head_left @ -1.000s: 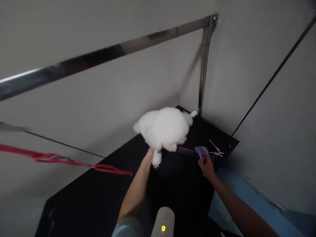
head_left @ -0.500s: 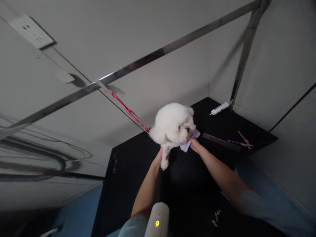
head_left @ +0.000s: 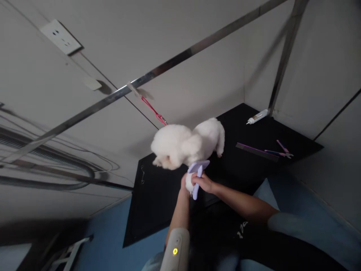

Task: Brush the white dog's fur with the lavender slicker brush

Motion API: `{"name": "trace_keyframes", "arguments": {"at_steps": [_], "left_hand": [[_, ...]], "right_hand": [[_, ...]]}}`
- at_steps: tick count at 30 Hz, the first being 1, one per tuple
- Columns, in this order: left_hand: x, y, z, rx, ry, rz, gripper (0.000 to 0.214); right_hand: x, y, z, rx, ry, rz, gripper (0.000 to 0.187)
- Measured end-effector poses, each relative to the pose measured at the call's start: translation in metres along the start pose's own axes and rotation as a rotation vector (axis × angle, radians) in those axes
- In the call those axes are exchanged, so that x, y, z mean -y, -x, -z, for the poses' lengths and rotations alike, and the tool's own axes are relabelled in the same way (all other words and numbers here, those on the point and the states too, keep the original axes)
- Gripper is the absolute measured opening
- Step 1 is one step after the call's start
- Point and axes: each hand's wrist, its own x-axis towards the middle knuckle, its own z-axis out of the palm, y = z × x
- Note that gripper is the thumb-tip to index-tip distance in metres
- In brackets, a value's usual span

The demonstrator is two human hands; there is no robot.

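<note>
The dog (head_left: pixel 172 141) is by the table's (head_left: pixel 158 210) far edge, its leg (head_left: pixel 190 182) stretched nearward, the left hand (head_left: pixel 183 184) clasped round it. The right hand (head_left: pixel 205 183) grips the brush (head_left: pixel 199 166) over that leg. Behind, the lead (head_left: pixel 152 108) hangs from the bar (head_left: pixel 169 65). Bare tabletop separates dog from comb (head_left: pixel 254 151); the clipper (head_left: pixel 282 154) lies near the right corner, the bottle (head_left: pixel 257 117) by the far corner.

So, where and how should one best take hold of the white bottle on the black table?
Probably round its middle, from above: the white bottle lies on its side, its thin nozzle pointing away from the metal post, which stands close to its other end.
</note>
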Motion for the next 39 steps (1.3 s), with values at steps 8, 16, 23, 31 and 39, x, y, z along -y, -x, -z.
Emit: {"name": "trace_keyframes", "arguments": {"at_steps": [8,16,23,31,39], "left_hand": [[-0.042,-0.004,0.0,0.247,0.266,0.361,0.038],[-0.036,0.023,0.043,0.318,0.496,0.428,0.042],[-0.007,0.045,0.049,0.028,0.379,0.21,0.05],[0.003,0.059,0.08,0.042,0.141,0.271,0.058],[-0.001,0.072,0.115,0.173,0.199,0.236,0.055]], "right_hand": [[-0.002,0.044,-0.005,0.086,0.105,-0.036,0.023],[0.018,0.045,0.033,-0.069,0.971,-0.127,0.023],[0.017,0.037,0.021,-0.065,1.048,-0.306,0.038],[0.005,0.037,0.008,-0.082,1.029,-0.223,0.033],[0.016,0.016,0.004,-0.012,1.009,0.058,0.029]]}}
